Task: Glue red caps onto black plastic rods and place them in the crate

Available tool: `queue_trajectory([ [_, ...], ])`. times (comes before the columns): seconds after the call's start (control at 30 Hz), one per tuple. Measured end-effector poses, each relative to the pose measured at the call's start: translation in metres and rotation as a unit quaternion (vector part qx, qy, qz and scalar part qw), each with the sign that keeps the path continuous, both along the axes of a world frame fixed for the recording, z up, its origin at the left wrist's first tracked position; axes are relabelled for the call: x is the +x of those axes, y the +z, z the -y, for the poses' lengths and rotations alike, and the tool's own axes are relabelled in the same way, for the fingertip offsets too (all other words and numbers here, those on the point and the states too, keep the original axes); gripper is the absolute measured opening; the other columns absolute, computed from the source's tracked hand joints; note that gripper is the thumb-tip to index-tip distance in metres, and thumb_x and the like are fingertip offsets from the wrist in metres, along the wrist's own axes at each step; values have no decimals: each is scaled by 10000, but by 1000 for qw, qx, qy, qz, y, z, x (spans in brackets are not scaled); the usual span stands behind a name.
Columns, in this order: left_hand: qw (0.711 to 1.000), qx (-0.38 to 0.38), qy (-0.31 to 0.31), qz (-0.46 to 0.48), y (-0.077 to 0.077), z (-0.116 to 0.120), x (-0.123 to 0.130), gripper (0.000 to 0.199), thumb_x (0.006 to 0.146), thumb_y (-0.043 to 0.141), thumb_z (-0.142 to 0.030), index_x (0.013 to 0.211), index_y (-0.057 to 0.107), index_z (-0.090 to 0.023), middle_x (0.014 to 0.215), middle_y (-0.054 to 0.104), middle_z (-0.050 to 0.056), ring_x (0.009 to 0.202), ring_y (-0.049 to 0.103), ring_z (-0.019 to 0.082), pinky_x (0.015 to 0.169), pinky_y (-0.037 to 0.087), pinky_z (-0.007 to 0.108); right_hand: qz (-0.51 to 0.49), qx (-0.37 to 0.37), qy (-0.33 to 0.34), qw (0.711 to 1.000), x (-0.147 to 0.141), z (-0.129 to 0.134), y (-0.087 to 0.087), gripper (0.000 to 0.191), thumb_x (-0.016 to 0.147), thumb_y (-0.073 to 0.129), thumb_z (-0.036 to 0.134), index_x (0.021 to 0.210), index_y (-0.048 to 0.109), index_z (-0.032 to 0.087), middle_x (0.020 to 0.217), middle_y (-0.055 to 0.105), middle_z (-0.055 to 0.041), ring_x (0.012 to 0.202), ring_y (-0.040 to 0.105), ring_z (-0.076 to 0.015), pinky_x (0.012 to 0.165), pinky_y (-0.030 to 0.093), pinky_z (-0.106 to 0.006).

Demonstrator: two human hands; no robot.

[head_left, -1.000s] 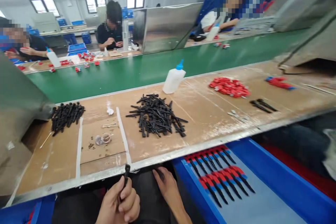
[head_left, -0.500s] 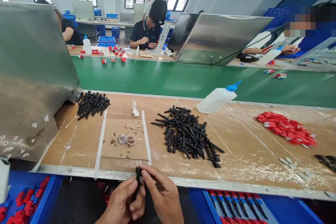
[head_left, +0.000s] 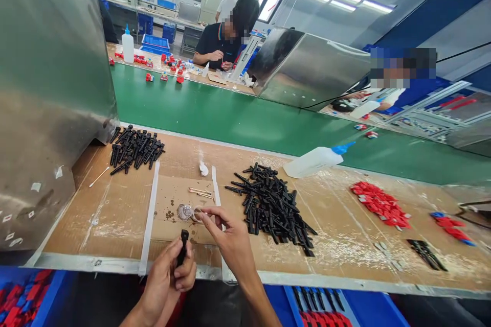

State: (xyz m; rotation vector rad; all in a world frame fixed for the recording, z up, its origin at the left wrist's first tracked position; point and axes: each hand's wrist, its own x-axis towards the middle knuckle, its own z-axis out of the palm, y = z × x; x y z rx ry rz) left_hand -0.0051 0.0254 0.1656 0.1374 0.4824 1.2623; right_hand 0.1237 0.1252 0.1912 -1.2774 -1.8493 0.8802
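My left hand (head_left: 169, 271) is closed round a small black plastic part (head_left: 184, 245), held upright with its wide end up at the bench's front edge. My right hand (head_left: 226, 232) reaches over the cardboard sheet. Its thumb and forefinger pinch the stick of a cotton swab (head_left: 197, 210) at a small round pot (head_left: 196, 215), which the fingers partly cover. A clear round lid or dish (head_left: 184, 212) lies against the pot's left side. More cotton swabs (head_left: 200, 192) rest on the cardboard (head_left: 169, 232) behind, among dark spots.
Piles of black parts lie left (head_left: 138, 148) and right (head_left: 272, 207) of the cardboard. A white squeeze bottle (head_left: 312, 162) leans behind, with red parts (head_left: 379, 204) farther right. A metal panel (head_left: 53, 112) stands at left. Across the green belt (head_left: 215, 112), co-workers sit.
My right hand has left the black part and moved forward to the pot, pinching the swab there. My left hand has shifted left, still holding the part. The view has tilted.
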Motion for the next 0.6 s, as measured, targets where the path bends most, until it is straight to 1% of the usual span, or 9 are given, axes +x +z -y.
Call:
queue_trajectory([
  [0.1, 1000, 10, 4, 23, -2, -1, -1, 296, 959, 434, -380, 791, 514, -150, 560, 234, -78, 476, 161, 63, 506, 143, 242, 13, 20, 20, 1000, -2, -4, -1, 134, 885, 642, 311, 949, 736, 239, 855, 708, -13, 674, 560, -150, 609, 441, -272],
  [0.2, 999, 9, 21, 46, -4, -2, 1, 305, 977, 396, -363, 791, 515, -154, 561, 229, -76, 474, 165, 64, 513, 154, 244, 10, 66, 39, 997, 2, -7, -4, 107, 900, 632, 261, 940, 728, 232, 915, 715, -23, 820, 625, -166, 710, 479, -279],
  [0.27, 998, 5, 32, 50, -6, -4, 5, 304, 982, 389, -354, 794, 519, -154, 559, 225, -78, 471, 167, 63, 516, 158, 246, 13, 102, 48, 994, 6, -8, -6, 96, 907, 628, 230, 948, 715, 227, 930, 725, -20, 869, 644, -165, 777, 491, -282],
  [0.33, 998, 1, 35, 47, -7, -6, 10, 297, 981, 396, -349, 797, 522, -153, 556, 227, -79, 468, 171, 61, 516, 157, 247, 17, 139, 39, 989, 12, -8, -9, 91, 907, 630, 208, 962, 701, 221, 920, 733, -14, 862, 659, -158, 802, 497, -278],
  [0.47, 999, -13, 27, 33, -9, -11, 17, 293, 984, 392, -353, 826, 531, -149, 549, 237, -81, 456, 186, 56, 511, 152, 246, 15, 196, -4, 981, 26, -6, -17, 92, 897, 638, 172, 959, 693, 214, 907, 735, -13, 833, 678, -153, 792, 506, -271],
  [0.53, 999, -22, 23, 25, -9, -12, 18, 297, 988, 385, -362, 846, 535, -149, 539, 244, -84, 438, 180, 50, 498, 140, 241, 7, 201, -17, 979, 30, -5, -21, 103, 897, 635, 164, 964, 694, 214, 902, 736, -13, 819, 682, -151, 781, 513, -268],
  [0.6, 999, -28, 22, 21, -9, -12, 18, 299, 990, 382, -370, 853, 535, -152, 530, 249, -87, 421, 171, 45, 485, 129, 237, -3, 190, -23, 982, 32, -5, -25, 112, 898, 631, 167, 972, 699, 216, 901, 737, -14, 816, 685, -152, 776, 519, -268],
])
